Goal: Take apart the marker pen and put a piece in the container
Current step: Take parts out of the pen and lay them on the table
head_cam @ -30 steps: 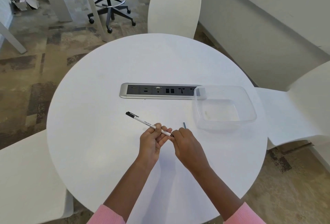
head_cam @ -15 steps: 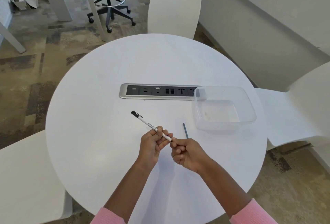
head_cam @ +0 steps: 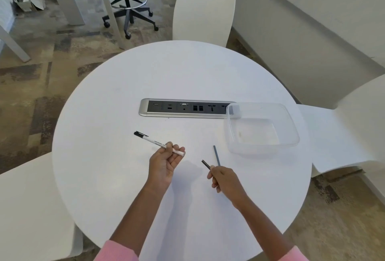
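Observation:
My left hand (head_cam: pixel 164 161) grips the white marker barrel (head_cam: pixel 155 142), whose black cap points up and left and whose open end sticks out to the right of my fingers. My right hand (head_cam: pixel 226 180) pinches a short dark piece (head_cam: pixel 205 164) pulled out of the barrel; it points up and left. A thin grey rod (head_cam: pixel 216 155) lies on the white round table (head_cam: pixel 187 73) just above my right hand. The clear plastic container (head_cam: pixel 291 127) stands to the right, with nothing in it.
A silver power and socket strip (head_cam: pixel 183 108) is set into the table's middle, its right end under the container's corner. White chairs (head_cam: pixel 203 12) stand around the table. An office stool (head_cam: pixel 127 8) is on the carpet behind.
My hands have moved apart. The right hand drew the dark piece out of the barrel's end and moved right and down. The grey rod lies uncovered on the table.

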`<state>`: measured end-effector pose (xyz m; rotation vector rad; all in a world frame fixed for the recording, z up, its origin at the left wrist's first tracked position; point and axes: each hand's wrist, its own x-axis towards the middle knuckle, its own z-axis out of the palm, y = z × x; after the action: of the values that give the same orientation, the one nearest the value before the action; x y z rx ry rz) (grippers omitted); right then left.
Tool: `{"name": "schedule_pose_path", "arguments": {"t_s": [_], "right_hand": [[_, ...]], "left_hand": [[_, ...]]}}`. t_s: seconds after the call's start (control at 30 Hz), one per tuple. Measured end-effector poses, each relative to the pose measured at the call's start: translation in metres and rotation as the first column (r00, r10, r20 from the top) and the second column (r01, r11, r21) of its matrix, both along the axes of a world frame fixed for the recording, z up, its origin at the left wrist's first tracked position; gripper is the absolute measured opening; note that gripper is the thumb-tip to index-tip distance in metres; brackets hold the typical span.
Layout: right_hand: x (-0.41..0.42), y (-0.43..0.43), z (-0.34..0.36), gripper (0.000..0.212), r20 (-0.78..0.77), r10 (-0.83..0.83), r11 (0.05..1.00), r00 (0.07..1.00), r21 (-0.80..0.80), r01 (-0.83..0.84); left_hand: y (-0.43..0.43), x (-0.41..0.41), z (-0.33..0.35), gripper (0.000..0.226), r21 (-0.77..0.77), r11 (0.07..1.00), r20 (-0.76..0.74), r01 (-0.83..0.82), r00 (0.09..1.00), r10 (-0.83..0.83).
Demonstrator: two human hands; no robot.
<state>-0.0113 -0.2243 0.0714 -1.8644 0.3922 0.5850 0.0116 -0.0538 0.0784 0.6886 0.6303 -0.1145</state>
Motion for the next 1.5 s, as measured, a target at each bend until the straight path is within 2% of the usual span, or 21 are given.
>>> {"name": "schedule_pose_path", "arguments": {"t_s": [0.1,0.23,0.43,0.63,0.83,0.9,0.97,1.03,1.1,1.17,1.23,1.33,1.43,1.5], "right_hand": [[0.001,0.006,-0.019,0.020,0.202,0.128,0.937,0.971,-0.347,-0.052],[0.005,0.010,-0.033,0.014,0.386,0.221,0.864,0.896,-0.503,0.003],[0.011,0.008,-0.042,0.016,0.347,0.329,0.786,0.878,-0.616,-0.051],[0.010,0.009,-0.048,0.017,0.292,0.348,0.764,0.891,-0.639,-0.089],[0.010,0.012,-0.046,0.021,0.262,0.344,0.765,0.902,-0.636,-0.107],[0.010,0.015,-0.040,0.018,0.321,0.270,0.824,0.908,-0.564,-0.046],[0.011,0.020,-0.030,0.010,0.362,0.161,0.911,0.918,-0.412,0.003],[0.011,0.025,-0.018,0.010,0.315,0.135,0.972,0.939,-0.227,-0.064],[0.011,0.030,-0.008,0.015,0.215,0.240,0.969,0.947,-0.117,-0.219],[0.010,0.035,-0.003,0.016,0.158,0.344,0.938,0.925,-0.097,-0.332],[0.011,0.038,-0.004,0.016,0.154,0.376,0.925,0.914,-0.113,-0.362],[0.012,0.040,-0.007,0.013,0.150,0.356,0.933,0.922,-0.120,-0.340],[0.015,0.040,-0.008,0.014,0.147,0.307,0.950,0.940,-0.102,-0.294],[0.018,0.040,-0.010,0.011,0.171,0.211,0.976,0.962,-0.089,-0.198]], "left_hand": [[-0.001,0.000,-0.001,0.023,-0.022,1.000,-0.004,-0.017,1.000,0.017],[-0.002,-0.002,0.000,0.023,-0.023,0.999,-0.019,-0.027,0.999,0.026],[-0.007,-0.008,-0.004,0.020,-0.034,0.999,-0.060,-0.030,0.998,0.028],[-0.004,-0.011,-0.013,0.016,-0.017,1.000,-0.069,0.009,0.998,-0.010],[-0.004,-0.016,-0.022,0.017,-0.002,0.992,-0.069,0.123,0.990,-0.123],[-0.004,-0.018,-0.024,0.018,0.040,0.982,-0.077,0.182,0.981,-0.179],[-0.004,-0.019,-0.025,0.020,0.115,0.960,-0.087,0.256,0.965,-0.247],[-0.004,-0.020,-0.027,0.021,0.190,0.925,-0.098,0.329,0.944,-0.315],[-0.005,-0.022,-0.028,0.020,0.237,0.885,-0.114,0.400,0.916,-0.383],[-0.007,-0.022,-0.027,0.021,0.257,0.849,-0.113,0.461,0.887,-0.448],[-0.010,-0.021,-0.024,0.021,0.272,0.820,-0.098,0.503,0.863,-0.496],[-0.013,-0.020,-0.020,0.021,0.366,0.746,-0.088,0.556,0.819,-0.567],[-0.015,-0.018,-0.020,0.024,0.543,0.647,-0.077,0.536,0.799,-0.597],[-0.014,-0.018,-0.027,0.028,0.723,0.513,-0.118,0.464,0.813,-0.570]]}}
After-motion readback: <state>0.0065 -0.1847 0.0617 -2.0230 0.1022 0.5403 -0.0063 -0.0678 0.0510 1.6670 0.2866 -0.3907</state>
